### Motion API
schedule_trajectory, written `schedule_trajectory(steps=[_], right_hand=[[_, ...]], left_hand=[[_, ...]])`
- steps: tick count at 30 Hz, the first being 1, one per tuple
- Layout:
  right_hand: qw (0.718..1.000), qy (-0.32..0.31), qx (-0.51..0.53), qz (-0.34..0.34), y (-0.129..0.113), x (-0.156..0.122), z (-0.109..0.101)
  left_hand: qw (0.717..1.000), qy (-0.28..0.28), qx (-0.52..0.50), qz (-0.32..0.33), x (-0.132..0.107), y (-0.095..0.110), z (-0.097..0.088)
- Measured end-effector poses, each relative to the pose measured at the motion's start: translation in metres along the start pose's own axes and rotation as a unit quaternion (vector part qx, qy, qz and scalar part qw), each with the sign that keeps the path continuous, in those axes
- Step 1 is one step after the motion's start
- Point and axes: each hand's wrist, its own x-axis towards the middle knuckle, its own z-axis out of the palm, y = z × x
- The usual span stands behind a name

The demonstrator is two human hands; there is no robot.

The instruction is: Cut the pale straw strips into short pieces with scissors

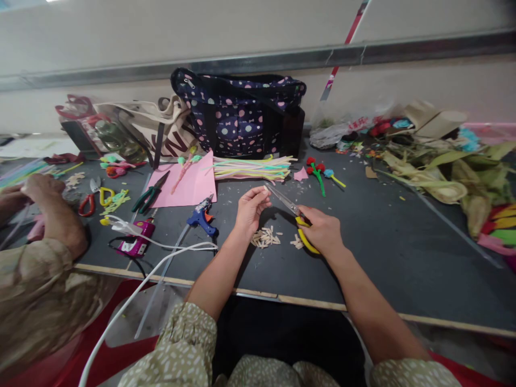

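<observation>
My right hand [322, 230] is wrapped round the yellow handles of a pair of scissors [287, 201], whose blades point up and left. At the blade tips, my left hand [253, 208] is closed in a pinch; a tiny pale bit shows at its fingertips, too small to name. Below my hands lies a pile of short pale wooden-looking pieces [266, 237] on the dark table [387, 263]. A smaller group of such pieces [297, 242] sits beside the scissors' handle, partly hidden by it.
A blue glue gun [201, 217], green-handled pliers [151, 192] and a purple power strip [137, 239] lie left. Behind are pipe cleaners [250, 169], pink paper [181, 185] and a dark patterned bag [242, 115]. Dry husks [435, 172] spread right. A co-worker's arm [56, 212] rests far left.
</observation>
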Motion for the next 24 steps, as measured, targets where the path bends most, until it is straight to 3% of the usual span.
schedule_trajectory(steps=[5, 12, 24], right_hand=[[0.999, 0.003, 0.020, 0.047, 0.0061, 0.0027, 0.0003], [0.999, -0.035, 0.029, 0.015, 0.0014, 0.0032, -0.0023], [0.999, -0.028, 0.032, 0.004, 0.0005, 0.0026, -0.0012]], left_hand=[[1.000, 0.007, 0.006, 0.000, -0.0002, 0.0007, -0.0002], [1.000, 0.007, 0.001, 0.004, 0.0002, 0.0008, -0.0012], [1.000, 0.000, -0.011, 0.005, 0.0005, -0.0005, -0.0007]])
